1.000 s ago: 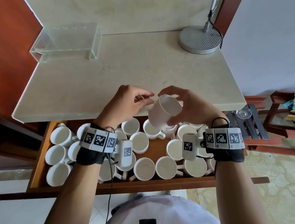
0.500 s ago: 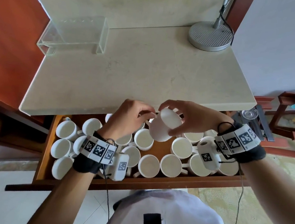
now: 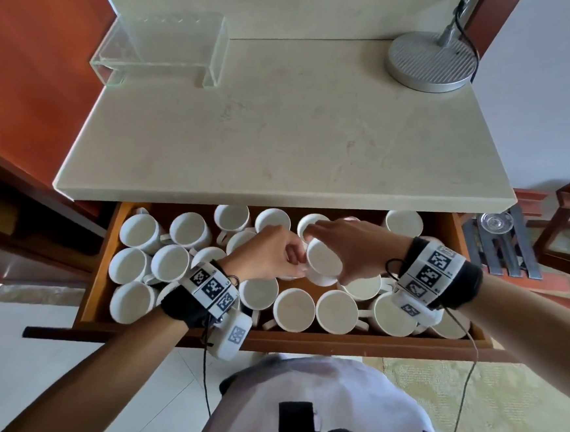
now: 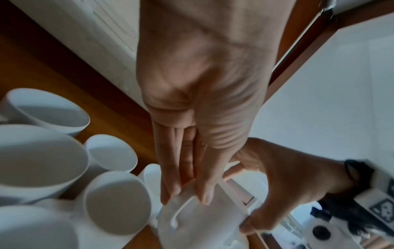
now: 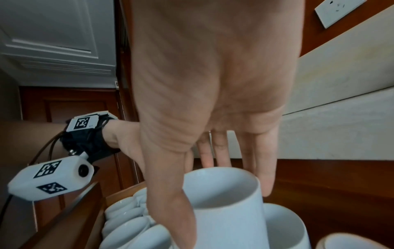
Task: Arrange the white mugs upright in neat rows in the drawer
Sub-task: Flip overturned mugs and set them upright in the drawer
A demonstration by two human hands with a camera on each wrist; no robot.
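Both hands hold one white mug [image 3: 322, 263] just above the middle of the open wooden drawer [image 3: 301, 342], its mouth facing up toward me. My right hand [image 3: 339, 250] grips the mug's body from above, thumb and fingers round the rim [image 5: 221, 190]. My left hand [image 3: 294, 255] pinches its handle [image 4: 184, 204] between thumb and fingertips. Several other white mugs [image 3: 295, 309] stand upright in the drawer in loose rows, packed close around the held one. What lies directly under the held mug is hidden.
The stone countertop [image 3: 215, 125] overhangs the drawer's back row of mugs. A clear acrylic stand [image 3: 164, 46] and a round metal lamp base [image 3: 428, 65] sit on it. A wooden rack with a glass dish [image 3: 494, 223] stands to the right.
The mug came down from the counter's edge into the drawer and turned from tilted sideways to mouth up. Both hands moved down with it and kept their hold.
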